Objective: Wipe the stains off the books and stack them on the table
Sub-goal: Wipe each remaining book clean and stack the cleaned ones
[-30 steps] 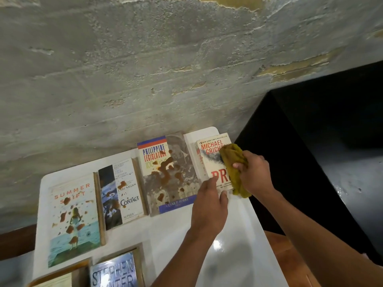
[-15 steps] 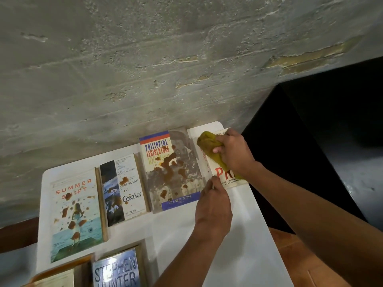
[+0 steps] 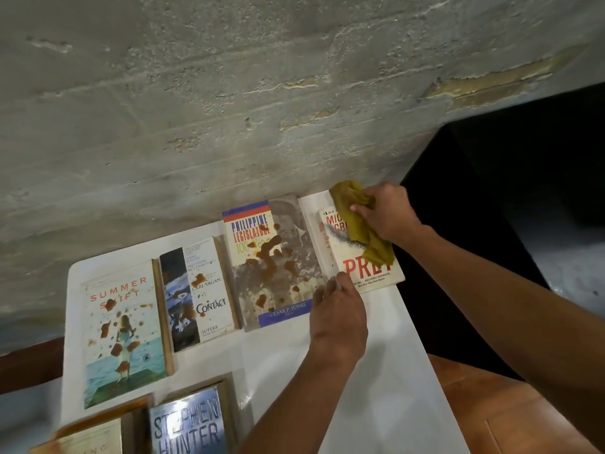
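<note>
Books in a row on the table (image 3: 376, 371), along the wall (image 3: 229, 109).
From the Prey book (image 3: 366, 267) at the right end: just left, Philippine Legislature book (image 3: 271, 263); further left, Contact book (image 3: 199, 290); then Summer Shift book (image 3: 121, 332). Nearer the viewer, left of Prey: Stephen Hunter book (image 3: 190, 424). On Prey: cloth (image 3: 360, 221) under right hand (image 3: 389, 214); left hand (image 3: 337, 309) at its near left corner.

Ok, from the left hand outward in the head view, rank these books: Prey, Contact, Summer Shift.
1. Prey: at the left hand fingertips, table's right end.
2. Contact: further left, past the Philippine Legislature book.
3. Summer Shift: far left.
</note>
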The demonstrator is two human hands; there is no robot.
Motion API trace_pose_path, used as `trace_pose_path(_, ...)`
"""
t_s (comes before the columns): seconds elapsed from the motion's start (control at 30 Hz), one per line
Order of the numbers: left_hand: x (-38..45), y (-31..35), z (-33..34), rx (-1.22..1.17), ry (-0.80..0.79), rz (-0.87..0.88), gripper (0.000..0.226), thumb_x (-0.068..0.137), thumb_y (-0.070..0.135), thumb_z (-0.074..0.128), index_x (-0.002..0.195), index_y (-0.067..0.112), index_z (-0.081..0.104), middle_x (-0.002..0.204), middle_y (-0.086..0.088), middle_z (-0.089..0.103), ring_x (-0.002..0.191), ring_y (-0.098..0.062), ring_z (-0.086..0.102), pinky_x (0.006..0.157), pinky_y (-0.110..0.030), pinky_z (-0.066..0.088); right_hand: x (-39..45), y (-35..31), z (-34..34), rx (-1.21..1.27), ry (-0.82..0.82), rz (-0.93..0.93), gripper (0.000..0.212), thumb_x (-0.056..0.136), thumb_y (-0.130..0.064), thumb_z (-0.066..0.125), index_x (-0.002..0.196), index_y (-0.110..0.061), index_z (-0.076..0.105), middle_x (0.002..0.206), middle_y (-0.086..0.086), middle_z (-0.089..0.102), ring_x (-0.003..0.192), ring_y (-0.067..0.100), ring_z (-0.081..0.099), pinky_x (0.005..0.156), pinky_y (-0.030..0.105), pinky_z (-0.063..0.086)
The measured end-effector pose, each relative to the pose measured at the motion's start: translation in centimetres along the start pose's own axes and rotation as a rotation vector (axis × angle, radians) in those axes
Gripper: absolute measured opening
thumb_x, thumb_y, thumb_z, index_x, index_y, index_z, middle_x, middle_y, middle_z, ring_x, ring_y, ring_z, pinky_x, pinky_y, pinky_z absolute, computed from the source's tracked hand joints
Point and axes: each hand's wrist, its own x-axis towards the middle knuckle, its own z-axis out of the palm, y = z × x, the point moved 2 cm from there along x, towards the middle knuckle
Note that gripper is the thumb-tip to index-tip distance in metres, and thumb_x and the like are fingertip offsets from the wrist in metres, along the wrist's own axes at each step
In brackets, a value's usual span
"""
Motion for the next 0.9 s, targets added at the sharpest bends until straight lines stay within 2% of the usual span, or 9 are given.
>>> trace_pose_path(0.13, 0.2, -0.6, 0.5, -0.146, 0.040, -0.006, 0.067, 0.094, 0.024, 0.068, 0.146, 0.017, 0.026, 0.147, -0.003, 0.048, 0.128, -0.023, 0.054, 0.112, -0.031, 0.041, 0.4, 1.4, -0.8, 0.016, -0.009, 0.095, 0.027, 0.090, -0.035, 0.072, 0.106, -0.014, 0.073, 0.079, -0.004, 0.060, 0.064, 0.002, 0.052, 0.059, 0.014, 0.040)
trace_pose_path(0.23, 0.4, -0.9, 0.7, -0.129, 0.050, 0.031, 0.068, 0.094, 0.022, 0.067, 0.148, 0.016, 0.026, 0.145, -0.003, 0.046, 0.127, -0.021, 0.054, 0.112, -0.030, 0.040, 0.5, 1.0, -0.6, 0.010, -0.014, 0.116, 0.026, 0.090, -0.036, 0.072, 0.104, -0.014, 0.072, 0.075, -0.007, 0.058, 0.062, 0.000, 0.050, 0.054, 0.011, 0.035)
trace_pose_path(0.33, 0.8, -0.8, 0.9, 0.000, 0.022, 0.070, 0.060, 0.097, 0.018, 0.059, 0.147, 0.007, 0.028, 0.142, -0.009, 0.043, 0.126, -0.026, 0.052, 0.108, -0.037, 0.041, 0.6, -0.1, 0.3, 0.024, -0.032, 0.105, 0.025, 0.090, -0.039, 0.071, 0.102, -0.017, 0.072, 0.096, 0.004, 0.065, 0.072, 0.009, 0.059, 0.066, 0.018, 0.044)
trace_pose_path(0.43, 1.1, -0.6, 0.4, 0.030, 0.053, 0.060, 0.040, 0.096, 0.009, 0.049, 0.133, 0.001, 0.037, 0.133, -0.014, 0.049, 0.119, -0.032, 0.051, 0.100, -0.041, 0.041, 0.6, -1.8, 0.8, 0.017, -0.045, 0.036, 0.025, 0.092, -0.037, 0.069, 0.104, -0.015, 0.071, 0.114, 0.009, 0.059, 0.089, 0.013, 0.054, 0.078, 0.021, 0.041)
trace_pose_path(0.5, 1.1, -0.5, 0.6, 0.122, 0.015, 0.064, 0.052, 0.097, 0.013, 0.056, 0.141, 0.000, 0.032, 0.139, -0.017, 0.047, 0.124, -0.034, 0.051, 0.106, -0.042, 0.040, 0.4, -2.9, 1.3, 0.002, -0.059, -0.015, 0.035, 0.094, -0.036, 0.068, 0.117, -0.010, 0.069, 0.122, 0.011, 0.053, 0.095, 0.014, 0.048, 0.082, 0.020, 0.037)
trace_pose_path(0.57, 0.8, -0.4, 0.8, 0.261, -0.024, 0.087, 0.074, 0.096, 0.021, 0.065, 0.151, 0.001, 0.020, 0.149, -0.020, 0.040, 0.132, -0.035, 0.048, 0.113, -0.042, 0.037, 0.1, -3.7, 1.6, -0.018, -0.065, -0.053, 0.035, 0.095, -0.036, 0.066, 0.118, -0.009, 0.069, 0.123, 0.012, 0.051, 0.094, 0.015, 0.047, 0.080, 0.020, 0.038)
trace_pose_path(0.67, 0.9, -0.5, 1.1, 0.408, -0.035, 0.130, 0.078, 0.095, 0.020, 0.065, 0.151, -0.003, 0.016, 0.151, -0.024, 0.037, 0.133, -0.039, 0.046, 0.114, -0.044, 0.036, -0.2, -3.7, 1.6, -0.020, -0.066, -0.042, 0.040, 0.094, -0.041, 0.066, 0.123, -0.013, 0.067, 0.125, 0.012, 0.051, 0.103, 0.019, 0.049, 0.088, 0.026, 0.043)
trace_pose_path(0.77, 0.7, -0.4, 1.2, 0.098, 0.008, 0.058, 0.066, 0.100, 0.020, 0.057, 0.152, 0.005, 0.019, 0.150, -0.015, 0.042, 0.132, -0.032, 0.048, 0.109, -0.039, 0.042, -0.4, -2.6, 1.5, -0.053, -0.089, 0.035, 0.055, 0.090, -0.054, 0.064, 0.136, -0.024, 0.058, 0.135, 0.012, 0.048, 0.125, 0.035, 0.048, 0.107, 0.045, 0.041)
trace_pose_path(0.9, -1.1, -0.4, 1.3, -0.547, 0.174, -0.144, 0.054, 0.101, 0.031, 0.056, 0.148, 0.031, 0.029, 0.143, 0.009, 0.046, 0.118, -0.012, 0.057, 0.089, -0.019, 0.055, -1.5, -1.5, 2.1, 0.283, -0.211, 0.157, 0.065, 0.094, -0.047, 0.062, 0.149, -0.022, 0.040, 0.141, 0.005, 0.053, 0.127, 0.027, 0.055, 0.105, 0.041, 0.047)
